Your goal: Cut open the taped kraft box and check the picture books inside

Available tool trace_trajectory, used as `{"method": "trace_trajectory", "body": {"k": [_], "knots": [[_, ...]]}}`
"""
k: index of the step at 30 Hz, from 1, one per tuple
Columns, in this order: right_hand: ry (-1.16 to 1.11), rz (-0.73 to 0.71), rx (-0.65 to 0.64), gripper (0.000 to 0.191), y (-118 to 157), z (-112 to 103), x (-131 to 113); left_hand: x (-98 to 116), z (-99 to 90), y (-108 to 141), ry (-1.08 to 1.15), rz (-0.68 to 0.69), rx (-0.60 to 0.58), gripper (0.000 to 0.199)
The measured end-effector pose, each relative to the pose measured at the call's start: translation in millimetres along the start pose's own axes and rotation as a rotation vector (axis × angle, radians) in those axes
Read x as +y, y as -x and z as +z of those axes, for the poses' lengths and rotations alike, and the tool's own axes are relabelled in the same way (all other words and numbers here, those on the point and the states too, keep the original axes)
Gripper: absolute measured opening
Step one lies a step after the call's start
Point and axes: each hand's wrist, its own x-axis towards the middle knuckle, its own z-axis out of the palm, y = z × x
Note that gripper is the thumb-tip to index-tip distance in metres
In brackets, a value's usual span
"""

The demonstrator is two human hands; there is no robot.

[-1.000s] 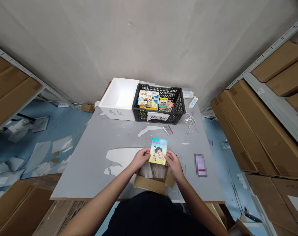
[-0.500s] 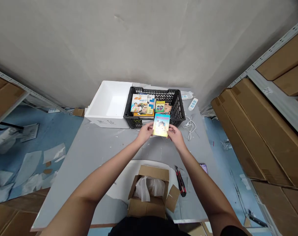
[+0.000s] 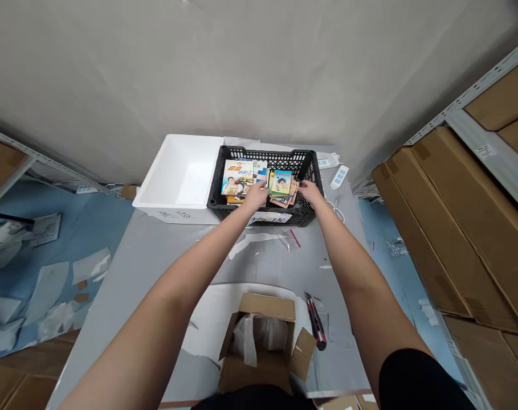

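A small booklet [image 3: 280, 181] with a blue top, yellow bottom and a child on its cover lies in the black plastic crate [image 3: 266, 216], over other small booklets. My left hand [image 3: 257, 195] is at the left side of this pile, fingers stretched toward its edge; nothing shows in its grasp. My right hand [image 3: 310, 192] reaches in over the right side, fingertips closed at the edge of fanned brown booklets [image 3: 293, 192]. Its thumb and fingers are partly hidden. Left in the crate lie larger books, the top one a cookbook [image 3: 237, 177] with a person and food on it.
A white foam box [image 3: 168, 212] stands left of the crate. Nearer me are an open cardboard box [image 3: 268, 306] with plastic wrap inside, a red and black utility knife [image 3: 317, 324] and a clear zip bag [image 3: 290, 240]. A power strip [image 3: 339, 177] lies behind right.
Both hands have moved forward into the crate. The blue and yellow booklet, held between them in front of the crate before, now rests on the small pile inside. The hands are farther apart.
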Motion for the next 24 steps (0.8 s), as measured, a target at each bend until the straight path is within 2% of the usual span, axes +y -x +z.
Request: {"method": "trace_trajectory", "body": {"k": [3,6,9,12,14,17,21,24], "knots": [[-0.046,0.013,0.043,0.034,16.8,4.7,14.7,-27.1,0.4,35.5,0.036,0.012,-0.027,0.042],[-0.183,-0.041,0.126,0.037,35.9,6.9,18.8,-45.9,-1.9,74.0,0.132,0.024,-0.018,0.039],[-0.318,-0.075,0.151,0.036,58.2,2.9,17.7,-54.0,-8.2,107.7,0.189,0.023,0.024,0.038],[-0.405,-0.066,0.125,0.036,93.4,-6.2,15.6,-57.2,-15.5,141.4,0.225,-0.008,0.003,0.038],[-0.454,-0.054,0.117,0.037,127.4,-11.6,15.0,-59.7,-19.7,167.6,0.230,-0.044,-0.021,0.040],[-0.491,-0.015,0.101,0.039,192.4,-11.7,17.4,-65.3,-25.1,213.0,0.203,-0.099,-0.032,0.043],[-0.476,0.098,0.058,0.041,286.5,4.2,28.7,-75.7,-31.7,275.8,0.177,-0.182,-0.034,0.047],[-0.503,0.169,0.040,0.041,346.6,19.0,38.9,-84.5,-34.2,317.5,0.140,-0.222,-0.036,0.047]]}}
